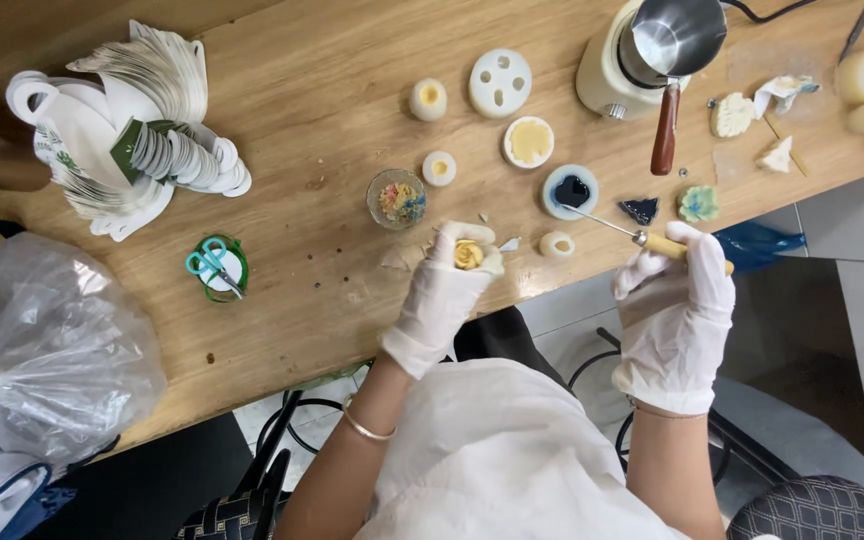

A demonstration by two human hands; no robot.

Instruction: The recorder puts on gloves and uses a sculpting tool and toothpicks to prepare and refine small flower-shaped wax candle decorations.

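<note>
At the far left, a clear plastic bag (47, 350) lies at the edge of the wooden desk (302, 110). Behind it stands a stack of white paper tags (132, 120), and nearer to the person a small green roll carries scissors with light blue handles (215, 265). In the middle of the desk there is a small glass dish with colourful bits (397, 198), and several round white moulds (500, 82) lie around it. The left hand (447, 295), in a white glove, is closed around a yellow rose-shaped piece (469, 254), just at the front edge of the desk. Right of it a round mould holds a dark blue heart (570, 191). The right hand (677, 310), also gloved, grips a thin metal tool with a wooden handle (632, 235), and its tip points toward this dark mould. Behind it stands a cream melting pot (652, 50).
</note>
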